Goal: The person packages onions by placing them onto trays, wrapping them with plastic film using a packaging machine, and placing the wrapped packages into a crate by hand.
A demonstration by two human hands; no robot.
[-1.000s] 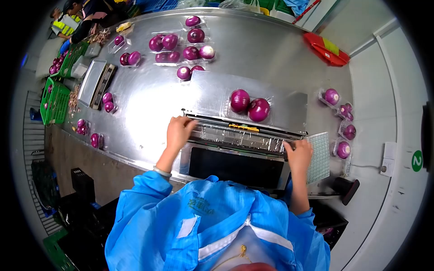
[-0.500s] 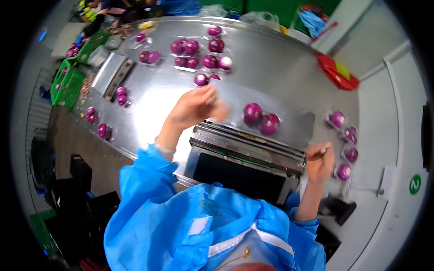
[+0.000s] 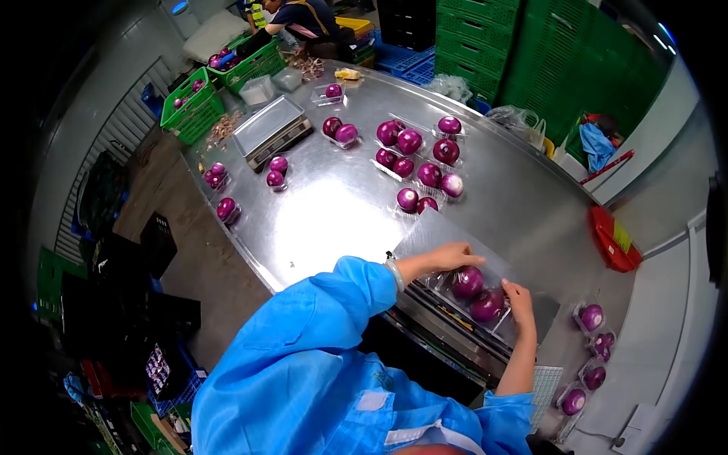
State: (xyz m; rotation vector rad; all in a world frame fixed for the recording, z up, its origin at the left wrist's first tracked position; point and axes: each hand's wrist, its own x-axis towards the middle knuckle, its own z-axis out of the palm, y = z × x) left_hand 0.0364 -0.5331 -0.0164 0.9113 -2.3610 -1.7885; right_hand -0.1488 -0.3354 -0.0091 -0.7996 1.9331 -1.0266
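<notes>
1. Reaches palm-down with the left grip [image 3: 457,257], stretching fingers beside the far end of a clear tray [image 3: 502,321]; cannot tell whether clamped.
2. Angles upward with the right grip [image 3: 520,300], bending fingers at the tray's right side; cannot tell whether pinching.
3. Shows, between both grips, two onions [image 3: 468,282], glossy, round, deep purple, side by side.
4. Bears, beyond the left grip, more packed onions [image 3: 409,141] on the metal surface [image 3: 523,178].

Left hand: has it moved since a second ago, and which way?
Yes: judged against the wrapper, the left hand has moved forward and somewhat rightward, from the wrapper's left end to the two onions.
</notes>
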